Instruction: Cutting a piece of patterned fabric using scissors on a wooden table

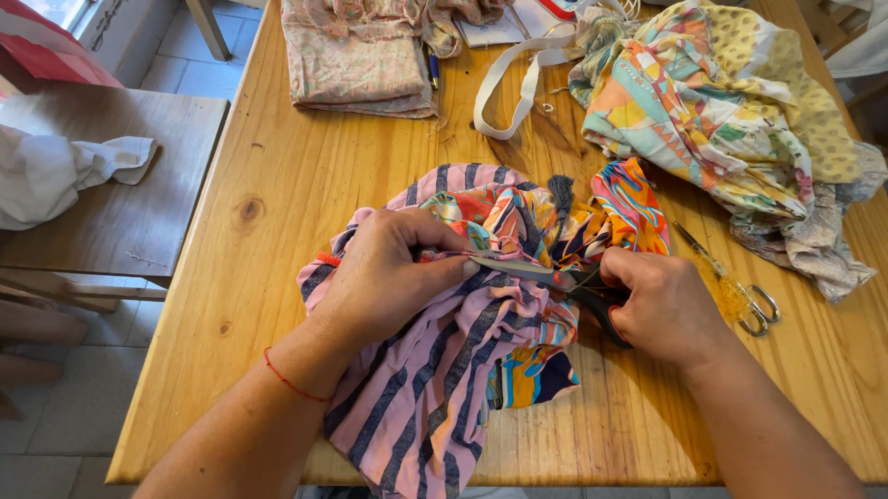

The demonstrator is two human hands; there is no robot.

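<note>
The striped fabric, pink with dark bands and bunched together with a brightly patterned multicolour cloth, lies near the middle of the wooden surface and hangs over its near edge. Beyond the left edge of the surface, a lower wooden table carries a crumpled white cloth. The left hand, with a thin red thread around its wrist, is closed over the bundle, its thumb and fingers pinching a fold of the fabric just beside the blades. The scissors, dark-handled with a pale blade, lie across the top of the bundle, their tip pointing toward the left hand's fingertips. The right hand is curled around the scissor handles, fingers through or over the loops; how far the blades stand apart cannot be told. Toward the far edge, left of centre, rests a folded pink floral cloth, with a white strap looping beside it. At the far right corner sits a heap of patterned fabrics in yellow, teal and orange, well apart from the hands. Between that heap and the right hand, close to the right edge, lies a second pair of scissors with metal loops and a yellowish handle, untouched.
</note>
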